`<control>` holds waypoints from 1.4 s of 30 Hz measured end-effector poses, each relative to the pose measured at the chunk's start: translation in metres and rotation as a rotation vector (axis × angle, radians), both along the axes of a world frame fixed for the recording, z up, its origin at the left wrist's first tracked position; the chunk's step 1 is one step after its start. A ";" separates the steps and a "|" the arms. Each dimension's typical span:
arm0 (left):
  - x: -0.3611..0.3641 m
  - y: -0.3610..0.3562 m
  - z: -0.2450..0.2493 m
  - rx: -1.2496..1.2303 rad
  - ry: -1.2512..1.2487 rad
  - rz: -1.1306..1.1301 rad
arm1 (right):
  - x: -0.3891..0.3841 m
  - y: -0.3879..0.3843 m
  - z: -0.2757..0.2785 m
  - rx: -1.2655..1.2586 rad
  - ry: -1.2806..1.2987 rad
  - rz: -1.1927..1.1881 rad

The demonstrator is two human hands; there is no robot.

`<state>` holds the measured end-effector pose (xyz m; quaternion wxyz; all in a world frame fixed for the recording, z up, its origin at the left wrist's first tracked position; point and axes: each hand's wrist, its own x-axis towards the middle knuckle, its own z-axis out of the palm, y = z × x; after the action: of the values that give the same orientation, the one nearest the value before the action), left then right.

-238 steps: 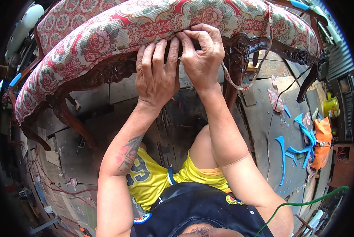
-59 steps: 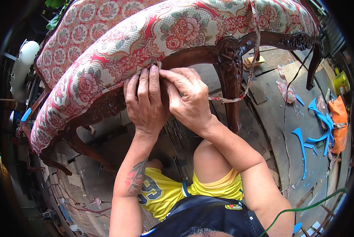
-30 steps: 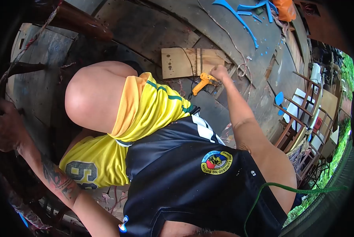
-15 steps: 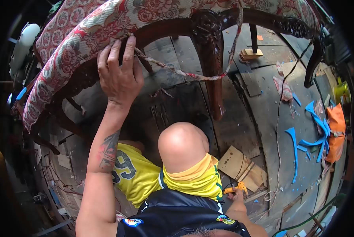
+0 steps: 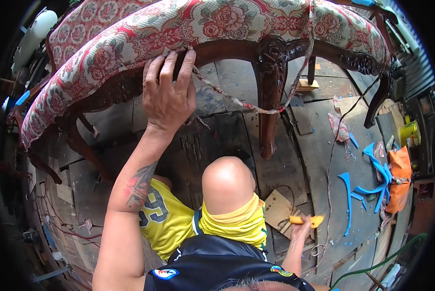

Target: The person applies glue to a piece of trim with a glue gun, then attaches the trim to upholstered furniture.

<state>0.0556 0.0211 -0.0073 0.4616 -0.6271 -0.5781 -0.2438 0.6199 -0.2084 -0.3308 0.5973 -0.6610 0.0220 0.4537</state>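
A long sofa seat (image 5: 227,22) in floral red and cream fabric, with a carved dark wood frame (image 5: 229,50), spans the top of the head view. My left hand (image 5: 168,94) reaches up to it, fingers stretched and slightly apart, the tips pressing the fabric's lower edge above the wood. From beside these fingers a braided fabric cord (image 5: 225,97) hangs in a loop, passes before the front leg (image 5: 267,128) and rises over the seat. Low at the right, my right hand (image 5: 301,228) is closed around a yellow glue gun (image 5: 317,221), away from the sofa.
Cardboard pieces (image 5: 278,208) lie on the worn plank floor beside my knee. Further right are blue foam scraps (image 5: 346,194), an orange bag (image 5: 399,179), a yellow can (image 5: 410,133) and a thin dark cable (image 5: 335,160). A green hose (image 5: 380,259) curves at the lower right.
The view has shifted, showing more of the seat. My left hand stays at the fabric edge. My right hand, with the glue gun, has moved out to the right and slightly up.
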 end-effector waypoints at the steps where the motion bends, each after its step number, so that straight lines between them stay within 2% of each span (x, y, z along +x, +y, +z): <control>1: -0.001 0.000 0.001 -0.005 0.001 -0.001 | -0.010 0.036 0.036 0.115 0.023 0.078; 2: -0.001 0.000 0.000 -0.012 0.004 -0.004 | -0.020 0.070 0.074 0.228 0.048 0.155; 4: 0.000 0.001 -0.001 -0.002 -0.017 -0.012 | -0.069 0.132 0.148 0.461 -0.211 0.236; 6: 0.001 0.001 -0.002 0.007 -0.038 -0.021 | -0.115 0.174 0.205 0.706 -0.355 0.385; 10: 0.000 0.002 -0.003 0.007 -0.046 -0.021 | -0.221 0.209 0.298 1.085 -0.259 0.668; 12: 0.000 0.002 -0.003 0.009 -0.047 -0.023 | -0.261 0.221 0.308 1.240 -0.062 0.820; 14: 0.001 0.002 -0.003 0.004 -0.053 -0.019 | -0.295 0.233 0.314 1.310 -0.052 0.934; 16: 0.001 0.003 -0.003 0.006 -0.058 -0.030 | -0.316 0.236 0.323 1.207 -0.168 1.038; 18: 0.000 0.003 -0.003 0.011 -0.066 -0.040 | -0.335 0.238 0.324 1.175 -0.020 1.054; 21: 0.000 0.003 -0.004 0.013 -0.074 -0.044 | -0.346 0.252 0.304 1.247 0.052 1.077; 23: 0.000 0.002 -0.004 0.001 -0.074 -0.044 | -0.352 0.254 0.298 1.227 0.304 1.027; 27: -0.002 0.001 -0.002 0.002 -0.069 -0.056 | -0.354 0.259 0.296 1.195 0.205 1.025; 29: -0.002 0.000 -0.001 -0.028 -0.073 -0.055 | -0.354 0.258 0.296 1.156 0.130 1.119; 33: -0.001 -0.001 -0.001 -0.034 -0.081 -0.052 | -0.361 0.259 0.294 1.138 0.171 1.148; 35: -0.002 -0.001 0.000 -0.040 -0.077 -0.047 | -0.364 0.259 0.294 1.102 0.306 1.088; 38: -0.002 -0.001 0.000 -0.034 -0.067 -0.045 | -0.362 0.263 0.286 1.083 0.213 1.164; 42: -0.002 -0.001 -0.001 -0.031 -0.069 -0.052 | -0.360 0.267 0.284 1.047 0.247 1.204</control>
<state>0.0535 0.0204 -0.0080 0.4252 -0.6403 -0.5808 -0.2683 0.2600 0.0587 -0.0469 0.4759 -0.1389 -0.4876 0.7187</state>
